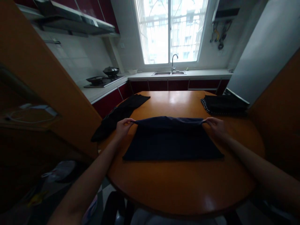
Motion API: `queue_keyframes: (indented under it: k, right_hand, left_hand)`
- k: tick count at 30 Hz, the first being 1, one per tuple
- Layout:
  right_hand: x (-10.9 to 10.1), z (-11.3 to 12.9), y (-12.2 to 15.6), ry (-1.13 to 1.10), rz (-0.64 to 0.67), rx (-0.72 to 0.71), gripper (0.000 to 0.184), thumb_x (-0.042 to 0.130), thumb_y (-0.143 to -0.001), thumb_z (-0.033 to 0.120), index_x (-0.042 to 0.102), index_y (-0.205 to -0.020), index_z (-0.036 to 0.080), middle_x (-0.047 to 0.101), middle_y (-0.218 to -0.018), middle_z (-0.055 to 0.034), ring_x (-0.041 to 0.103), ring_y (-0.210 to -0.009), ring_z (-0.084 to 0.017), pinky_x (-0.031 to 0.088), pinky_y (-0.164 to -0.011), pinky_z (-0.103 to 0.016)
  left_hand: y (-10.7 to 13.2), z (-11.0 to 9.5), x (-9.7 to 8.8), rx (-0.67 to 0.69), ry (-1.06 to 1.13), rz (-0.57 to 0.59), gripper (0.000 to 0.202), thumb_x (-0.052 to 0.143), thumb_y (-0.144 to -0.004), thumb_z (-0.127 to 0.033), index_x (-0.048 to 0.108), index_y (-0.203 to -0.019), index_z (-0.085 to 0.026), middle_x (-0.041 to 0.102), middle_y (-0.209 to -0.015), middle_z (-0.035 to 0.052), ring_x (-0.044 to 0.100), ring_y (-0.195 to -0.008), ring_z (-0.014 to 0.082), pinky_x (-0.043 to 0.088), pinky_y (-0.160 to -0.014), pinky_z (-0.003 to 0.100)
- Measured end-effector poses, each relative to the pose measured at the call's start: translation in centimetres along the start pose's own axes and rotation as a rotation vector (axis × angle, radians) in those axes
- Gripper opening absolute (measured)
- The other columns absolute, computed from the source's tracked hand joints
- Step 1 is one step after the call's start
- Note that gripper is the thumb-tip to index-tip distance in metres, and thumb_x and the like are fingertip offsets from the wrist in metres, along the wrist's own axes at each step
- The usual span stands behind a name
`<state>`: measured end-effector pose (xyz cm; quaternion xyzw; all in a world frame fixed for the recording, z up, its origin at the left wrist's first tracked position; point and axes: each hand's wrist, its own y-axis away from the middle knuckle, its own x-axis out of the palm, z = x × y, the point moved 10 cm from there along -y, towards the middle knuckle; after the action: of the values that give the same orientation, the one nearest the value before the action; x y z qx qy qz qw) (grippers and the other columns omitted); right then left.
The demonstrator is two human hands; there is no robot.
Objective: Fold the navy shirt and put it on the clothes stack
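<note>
A dark navy cloth (172, 142) lies spread on the round wooden table (182, 187) in front of me. Its far edge is lifted and folded over. My left hand (123, 127) pinches the far left corner of that edge. My right hand (215, 127) pinches the far right corner, fingers closed on the fabric. Both forearms reach in from the near side of the table.
A black garment (120, 115) drapes over the table's far left edge. A folded dark pile (223, 105) sits at the far right. Beyond are a counter with a sink (169, 73), a stove with pans (104, 77) and a window. Clutter lies on the floor at left.
</note>
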<state>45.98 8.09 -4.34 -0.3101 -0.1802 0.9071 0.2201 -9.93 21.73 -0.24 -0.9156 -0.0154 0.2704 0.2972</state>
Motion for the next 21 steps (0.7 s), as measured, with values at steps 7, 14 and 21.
queue_keyframes:
  k: [7, 14, 21]
  right_hand:
    - [-3.5, 2.2, 3.1, -0.055, -0.03, -0.021, 0.031, 0.063, -0.088, 0.054, 0.076, -0.092, 0.027, 0.079, -0.103, -0.0079, 0.073, -0.103, -0.032, 0.055, -0.099, -0.049]
    - [-6.2, 4.6, 4.4, -0.102, -0.072, -0.105, 0.029, 0.069, -0.087, 0.055, 0.077, -0.091, 0.028, 0.08, -0.1, -0.0049, 0.074, -0.098, -0.028, 0.058, -0.094, -0.046]
    - [-8.3, 6.0, 3.1, -0.112, -0.184, -0.06, 0.032, 0.072, -0.082, 0.055, 0.076, -0.088, 0.023, 0.079, -0.093, -0.0066, 0.075, -0.091, -0.03, 0.059, -0.09, -0.049]
  left_hand:
    - [2.8, -2.5, -3.2, -0.004, -0.026, -0.021, 0.03, 0.07, -0.08, -0.049, 0.077, -0.085, -0.021, 0.078, -0.088, 0.0045, 0.072, -0.085, 0.0221, 0.055, -0.082, 0.033]
    - [4.1, -4.6, -6.2, 0.003, -0.051, -0.034, 0.026, 0.074, -0.078, -0.044, 0.079, -0.086, -0.02, 0.076, -0.081, 0.0022, 0.067, -0.072, 0.0162, 0.05, -0.068, 0.024]
    - [3.6, -7.4, -8.0, -0.029, -0.056, -0.101, 0.026, 0.077, -0.075, -0.045, 0.078, -0.083, -0.02, 0.072, -0.073, 0.0013, 0.061, -0.062, 0.0141, 0.046, -0.06, 0.024]
